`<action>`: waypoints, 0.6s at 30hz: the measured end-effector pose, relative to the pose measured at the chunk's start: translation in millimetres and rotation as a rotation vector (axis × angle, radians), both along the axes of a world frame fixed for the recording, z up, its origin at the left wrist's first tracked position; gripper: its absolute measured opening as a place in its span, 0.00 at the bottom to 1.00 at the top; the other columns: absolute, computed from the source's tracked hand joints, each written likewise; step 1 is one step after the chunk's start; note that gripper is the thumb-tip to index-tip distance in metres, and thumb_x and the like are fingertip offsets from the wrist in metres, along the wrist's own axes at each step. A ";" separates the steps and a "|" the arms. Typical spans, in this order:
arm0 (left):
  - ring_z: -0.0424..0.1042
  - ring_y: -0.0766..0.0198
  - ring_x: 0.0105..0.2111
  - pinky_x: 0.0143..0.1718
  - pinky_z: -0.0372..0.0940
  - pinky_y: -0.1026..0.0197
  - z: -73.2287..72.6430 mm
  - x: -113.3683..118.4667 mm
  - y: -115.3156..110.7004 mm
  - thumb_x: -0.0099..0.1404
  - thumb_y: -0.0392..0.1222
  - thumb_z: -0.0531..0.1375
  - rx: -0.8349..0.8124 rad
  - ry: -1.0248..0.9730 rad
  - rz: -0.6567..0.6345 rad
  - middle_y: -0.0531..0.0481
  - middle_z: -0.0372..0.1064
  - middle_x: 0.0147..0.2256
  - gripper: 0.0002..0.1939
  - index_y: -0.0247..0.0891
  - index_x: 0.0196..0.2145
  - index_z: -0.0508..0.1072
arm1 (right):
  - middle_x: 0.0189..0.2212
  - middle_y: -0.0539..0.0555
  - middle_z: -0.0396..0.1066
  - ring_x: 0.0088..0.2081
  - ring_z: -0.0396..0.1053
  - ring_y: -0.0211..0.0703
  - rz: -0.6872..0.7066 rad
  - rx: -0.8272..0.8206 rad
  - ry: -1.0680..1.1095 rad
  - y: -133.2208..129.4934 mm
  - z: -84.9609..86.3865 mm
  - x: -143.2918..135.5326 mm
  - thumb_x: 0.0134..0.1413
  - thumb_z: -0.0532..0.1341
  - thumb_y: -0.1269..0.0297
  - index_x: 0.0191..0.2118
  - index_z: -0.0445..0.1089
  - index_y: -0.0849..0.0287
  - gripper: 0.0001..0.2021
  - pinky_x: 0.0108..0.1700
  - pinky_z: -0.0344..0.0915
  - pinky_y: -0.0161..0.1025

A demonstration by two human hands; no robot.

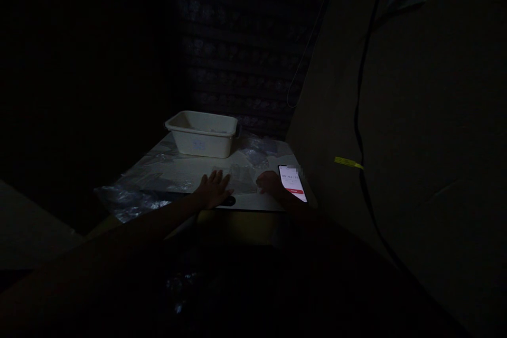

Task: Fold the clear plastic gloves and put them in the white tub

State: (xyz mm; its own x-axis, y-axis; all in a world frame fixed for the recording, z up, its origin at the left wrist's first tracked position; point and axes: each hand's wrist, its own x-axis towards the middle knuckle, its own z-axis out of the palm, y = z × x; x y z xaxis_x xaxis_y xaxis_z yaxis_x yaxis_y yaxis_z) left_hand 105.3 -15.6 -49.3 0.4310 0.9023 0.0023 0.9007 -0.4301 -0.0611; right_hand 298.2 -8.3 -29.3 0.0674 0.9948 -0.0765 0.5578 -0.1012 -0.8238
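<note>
My left hand (214, 189) lies with fingers spread at the near part of the white table (190, 169), touching the left side of a clear plastic bag (242, 179). At the bag's right side is my right hand (269, 182), its fingers curled together; what they hold, if anything, is too dark to make out. A lit phone (291, 182) lies just right of my right hand. Under the heel of my left hand, the rounded end of a dark object (228, 200) shows at the table's near edge.
A cream plastic tub (204, 137) stands at the back left of the table. More clear plastic (257, 150) lies right of it, and crumpled plastic (132, 203) hangs over the left edge. A dark cable (358, 116) with a yellow tag (346, 162) runs down the right wall.
</note>
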 end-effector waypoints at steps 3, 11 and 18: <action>0.38 0.48 0.53 0.45 0.41 0.44 3.3 -2.3 2.5 0.59 0.48 0.39 -0.010 0.001 -0.095 0.41 0.40 0.54 0.23 0.39 0.52 0.49 | 0.27 0.55 0.68 0.35 0.65 0.47 -0.032 0.126 -0.265 1.2 5.6 -2.7 0.34 0.54 0.71 0.21 0.64 0.61 0.03 0.33 0.59 0.39; 0.41 0.52 0.53 0.47 0.43 0.48 4.4 -1.4 10.1 0.61 0.44 0.37 0.010 -0.021 -0.019 0.37 0.41 0.54 0.24 0.30 0.52 0.48 | 0.44 0.57 0.61 0.44 0.59 0.39 0.320 0.493 -0.695 15.2 -2.0 -38.6 0.47 0.44 0.72 0.45 0.59 0.63 0.18 0.45 0.54 0.35; 0.42 0.53 0.53 0.48 0.41 0.49 11.7 -0.3 -0.7 0.60 0.42 0.38 0.043 -0.042 -0.043 0.39 0.45 0.53 0.22 0.31 0.49 0.55 | 0.51 0.61 0.51 0.53 0.45 0.43 0.464 0.584 -0.802 20.0 -31.0 -49.4 0.52 0.40 0.60 0.50 0.51 0.69 0.23 0.52 0.44 0.42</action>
